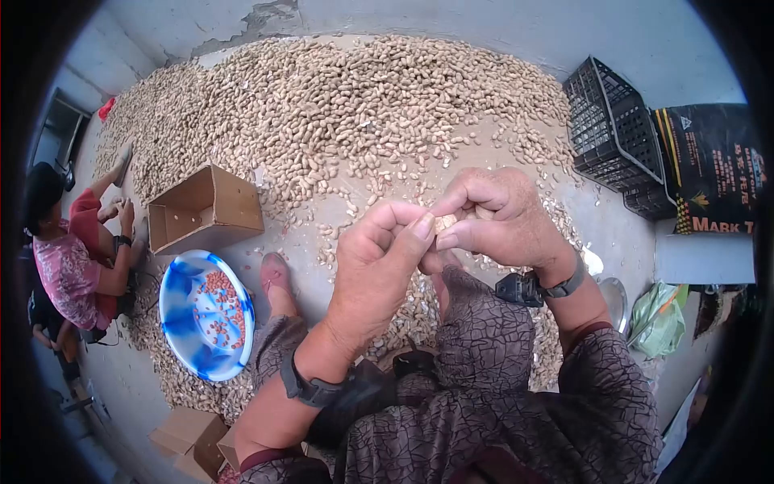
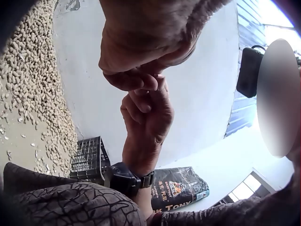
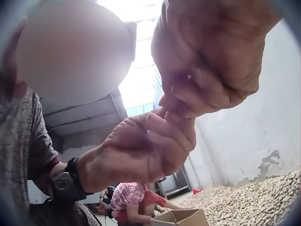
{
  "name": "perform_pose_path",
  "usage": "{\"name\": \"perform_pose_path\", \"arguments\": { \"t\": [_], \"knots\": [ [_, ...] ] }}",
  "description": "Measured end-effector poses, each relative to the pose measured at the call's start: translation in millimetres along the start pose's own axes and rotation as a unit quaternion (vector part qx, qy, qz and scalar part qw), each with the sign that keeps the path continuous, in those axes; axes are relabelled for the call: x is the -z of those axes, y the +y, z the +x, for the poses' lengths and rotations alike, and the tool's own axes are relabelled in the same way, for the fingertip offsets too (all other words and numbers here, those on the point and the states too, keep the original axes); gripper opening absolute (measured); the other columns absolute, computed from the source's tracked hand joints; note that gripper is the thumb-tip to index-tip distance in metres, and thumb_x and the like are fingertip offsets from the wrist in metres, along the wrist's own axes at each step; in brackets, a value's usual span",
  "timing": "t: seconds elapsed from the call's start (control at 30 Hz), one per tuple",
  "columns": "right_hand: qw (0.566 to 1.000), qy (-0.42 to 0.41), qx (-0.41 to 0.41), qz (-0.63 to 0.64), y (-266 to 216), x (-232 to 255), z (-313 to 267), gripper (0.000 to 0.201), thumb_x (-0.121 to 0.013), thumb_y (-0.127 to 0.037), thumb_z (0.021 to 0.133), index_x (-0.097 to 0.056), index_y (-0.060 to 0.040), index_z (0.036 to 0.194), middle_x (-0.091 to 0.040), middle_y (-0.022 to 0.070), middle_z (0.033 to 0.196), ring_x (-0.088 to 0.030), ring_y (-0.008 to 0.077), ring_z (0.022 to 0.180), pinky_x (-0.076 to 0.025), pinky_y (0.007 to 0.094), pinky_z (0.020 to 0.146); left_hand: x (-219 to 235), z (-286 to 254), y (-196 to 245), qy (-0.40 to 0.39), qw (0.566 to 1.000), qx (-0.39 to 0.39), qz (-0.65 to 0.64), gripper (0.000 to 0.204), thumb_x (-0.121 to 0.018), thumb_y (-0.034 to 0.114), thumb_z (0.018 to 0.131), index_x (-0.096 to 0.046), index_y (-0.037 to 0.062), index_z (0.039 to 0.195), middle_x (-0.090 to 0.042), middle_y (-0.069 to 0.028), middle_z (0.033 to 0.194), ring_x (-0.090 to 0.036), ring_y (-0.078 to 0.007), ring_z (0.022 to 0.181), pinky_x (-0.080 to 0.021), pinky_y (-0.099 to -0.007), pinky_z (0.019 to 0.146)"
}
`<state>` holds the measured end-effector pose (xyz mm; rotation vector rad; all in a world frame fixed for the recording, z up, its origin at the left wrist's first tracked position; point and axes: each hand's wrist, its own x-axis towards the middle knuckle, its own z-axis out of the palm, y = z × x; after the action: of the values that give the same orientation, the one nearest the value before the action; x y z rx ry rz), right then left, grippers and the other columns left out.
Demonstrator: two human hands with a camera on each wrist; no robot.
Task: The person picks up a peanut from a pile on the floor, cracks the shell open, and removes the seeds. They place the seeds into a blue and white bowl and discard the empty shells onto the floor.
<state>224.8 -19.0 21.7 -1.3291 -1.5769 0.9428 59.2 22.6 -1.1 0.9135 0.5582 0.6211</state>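
Note:
Both hands meet in the middle of the head view over the person's lap. Between the fingertips sits a pale tan peanut [image 1: 446,223], partly covered by them. The left hand [image 1: 372,270] pinches it from the left, thumb along the near side. From the other side the right hand [image 1: 512,219] grips it with thumb and forefinger. In both wrist views the fingertips touch and hide the peanut. A blue and white basin [image 1: 179,321], with shelled reddish peanuts [image 1: 222,310] inside, stands on the floor left of the left forearm.
A large heap of unshelled peanuts [image 1: 339,105] spreads along the wall. An open cardboard box [image 1: 181,234] stands beyond the basin. Black crates [image 1: 617,133] and a black printed sack [image 1: 713,165] are at right. Another person [image 1: 76,266] crouches at far left.

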Motion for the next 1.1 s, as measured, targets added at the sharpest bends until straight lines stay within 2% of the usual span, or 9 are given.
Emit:
{"name": "perform_pose_path", "arguments": {
  "t": [0.1,0.2,0.27,0.4,0.47,0.7,0.9,1.0,1.1],
  "knots": [
    [1.000,-0.004,0.006,-0.008,-20.6,0.7,-4.8,0.010,-0.065,-0.008,0.070,-0.062,-0.0024,0.078,-0.057,0.0023,0.066,-0.052,0.0056,0.057,-0.041,0.0191,0.049,-4.6,-12.6,3.6,-0.032,0.999,-0.020,-0.028,0.018,-0.047,0.016,0.089,-0.052,0.0002,0.095,-0.057,-0.0053,0.077,-0.052,-0.0087,0.064,-0.043,-0.0223,0.062],
    [0.998,0.006,-0.014,0.060,-30.3,-4.0,-7.7,0.007,-0.062,-0.007,0.073,-0.062,-0.0020,0.078,-0.058,0.0027,0.065,-0.052,0.0050,0.054,-0.040,0.0170,0.046,-8.9,-21.3,1.3,-0.037,0.994,-0.042,-0.094,0.017,-0.047,0.016,0.089,-0.052,0.0011,0.095,-0.057,-0.0053,0.076,-0.050,-0.0087,0.064,-0.042,-0.0223,0.060],
    [0.976,-0.001,-0.076,0.204,-37.4,-6.4,-9.4,0.006,-0.059,-0.005,0.076,-0.061,-0.0007,0.079,-0.059,0.0035,0.065,-0.051,0.0043,0.051,-0.039,0.0156,0.044,-10.7,-27.7,1.9,-0.026,0.991,-0.053,-0.124,0.017,-0.046,0.017,0.089,-0.052,0.0024,0.095,-0.056,-0.0053,0.076,-0.049,-0.0088,0.065,-0.041,-0.0227,0.060],
    [0.981,-0.001,-0.053,0.188,-53.9,-19.9,-7.0,0.008,-0.056,-0.007,0.079,-0.059,0.0008,0.081,-0.059,0.0047,0.066,-0.049,0.0032,0.049,-0.037,0.0148,0.042,-4.0,-34.2,-3.0,-0.057,0.975,-0.098,-0.190,0.019,-0.047,0.019,0.089,-0.051,0.0033,0.098,-0.055,-0.0052,0.079,-0.049,-0.0092,0.068,-0.041,-0.0230,0.063],
    [0.952,0.003,-0.096,0.291,-53.8,-25.5,-4.1,0.012,-0.054,-0.011,0.082,-0.058,0.0010,0.083,-0.058,0.0035,0.065,-0.046,0.0019,0.047,-0.034,0.0142,0.041,2.2,-36.3,-5.1,-0.057,0.964,-0.104,-0.237,0.021,-0.047,0.021,0.089,-0.050,0.0037,0.101,-0.055,-0.0047,0.083,-0.049,-0.0098,0.071,-0.041,-0.0234,0.066],
    [0.951,-0.047,-0.155,0.264,-71.9,-48.6,-8.2,0.017,-0.053,-0.016,0.083,-0.058,0.0002,0.083,-0.054,0.0012,0.060,-0.040,0.0004,0.042,-0.029,0.0144,0.037,26.8,-41.0,-7.3,0.019,0.938,-0.133,-0.319,0.020,-0.044,0.021,0.090,-0.051,0.0044,0.101,-0.056,-0.0051,0.085,-0.054,-0.0127,0.074,-0.045,-0.0264,0.070],
    [0.945,-0.108,-0.199,0.236,-75.3,-62.9,-9.6,0.017,-0.055,-0.016,0.081,-0.058,0.0007,0.085,-0.057,0.0016,0.064,-0.045,0.0021,0.046,-0.035,0.0139,0.042,41.4,-50.6,-3.4,0.005,0.948,-0.130,-0.291,0.022,-0.044,0.024,0.090,-0.052,0.0058,0.100,-0.056,-0.0031,0.084,-0.052,-0.0101,0.071,-0.043,-0.0240,0.068],
    [0.980,0.016,-0.147,0.130,-75.4,-71.7,-4.1,0.018,-0.059,-0.014,0.078,-0.057,0.0023,0.087,-0.062,0.0049,0.073,-0.052,0.0053,0.058,-0.043,0.0181,0.051,42.0,-51.8,-2.9,0.027,0.946,-0.145,-0.289,0.020,-0.046,0.022,0.090,-0.052,0.0063,0.099,-0.055,-0.0026,0.083,-0.052,-0.0092,0.071,-0.042,-0.0231,0.068],
    [0.990,0.037,-0.124,0.056,-72.7,-76.5,-0.8,0.017,-0.061,-0.011,0.075,-0.057,0.0027,0.084,-0.061,0.0040,0.071,-0.053,0.0061,0.058,-0.044,0.0194,0.052,34.7,-54.0,-1.6,0.034,0.951,-0.149,-0.268,0.018,-0.048,0.018,0.089,-0.052,0.0054,0.100,-0.057,-0.0032,0.084,-0.053,-0.0096,0.074,-0.043,-0.0231,0.068]
  ]
}}
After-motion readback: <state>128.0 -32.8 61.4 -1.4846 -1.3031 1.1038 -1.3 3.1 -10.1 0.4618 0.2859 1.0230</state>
